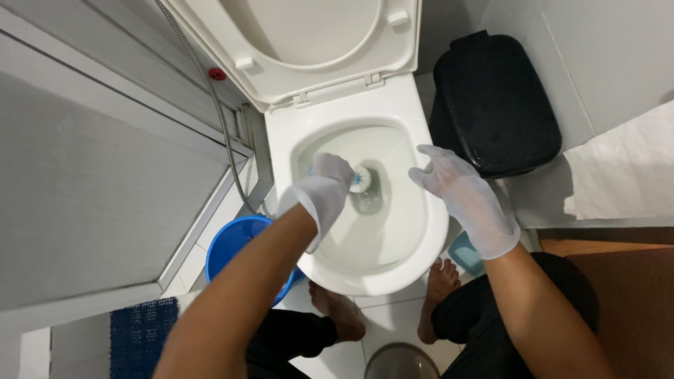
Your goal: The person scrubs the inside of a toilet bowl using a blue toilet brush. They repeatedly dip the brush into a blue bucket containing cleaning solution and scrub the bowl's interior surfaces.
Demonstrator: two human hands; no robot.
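Landmark: white toilet bowl point(414, 238), seat and lid point(302, 42) raised.
Left hand point(319, 193): white-gloved, over the bowl's left half, fingers clamped on a toilet brush.
Toilet brush point(360, 178): white-and-blue head inside the bowl, just above the drain water.
Right hand point(463, 196): gloved, above the bowl's right rim, fingers apart, holding nothing.
Black lidded bin point(495, 105): right of the bowl.
Blue bucket point(235, 242): left of the bowl.
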